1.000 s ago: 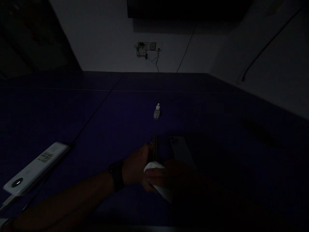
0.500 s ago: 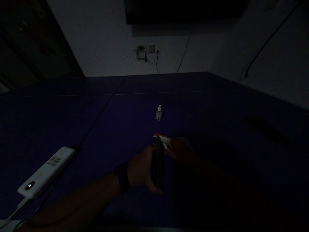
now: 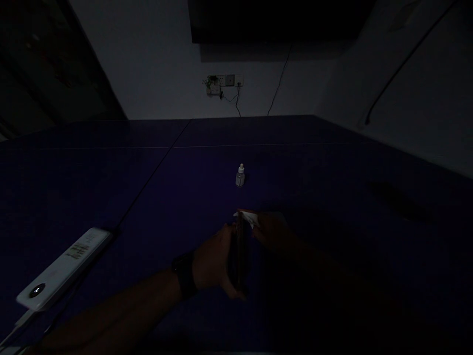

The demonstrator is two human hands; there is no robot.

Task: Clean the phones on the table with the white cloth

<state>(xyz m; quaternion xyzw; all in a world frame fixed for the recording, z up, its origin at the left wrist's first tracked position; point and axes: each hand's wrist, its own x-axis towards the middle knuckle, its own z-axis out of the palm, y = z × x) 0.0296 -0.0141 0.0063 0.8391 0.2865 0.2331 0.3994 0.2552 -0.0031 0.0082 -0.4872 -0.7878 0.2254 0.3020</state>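
The scene is very dim. My left hand (image 3: 214, 259), with a dark watch on its wrist, is wrapped round a slim dark slab that looks like a phone (image 3: 239, 256), held on edge towards me. My right hand (image 3: 273, 231) is closed on a white tissue (image 3: 251, 218), which meets the top end of the phone. Shadow hides most of the right fingers. Beyond both hands a small clear dropper bottle (image 3: 240, 178) with a white cap stands upright on the blue-purple table (image 3: 177, 192).
A white power bank (image 3: 68, 266) with a cable plugged into it lies at the left. A dark flat shape (image 3: 399, 199) is faint at the right. Wall sockets (image 3: 223, 83) with cords and a dark screen (image 3: 277, 19) are at the back.
The view has tilted and shifted slightly. Less of the tissue shows beside the phone, and my right fingers sit a little differently. Both hands keep their hold.
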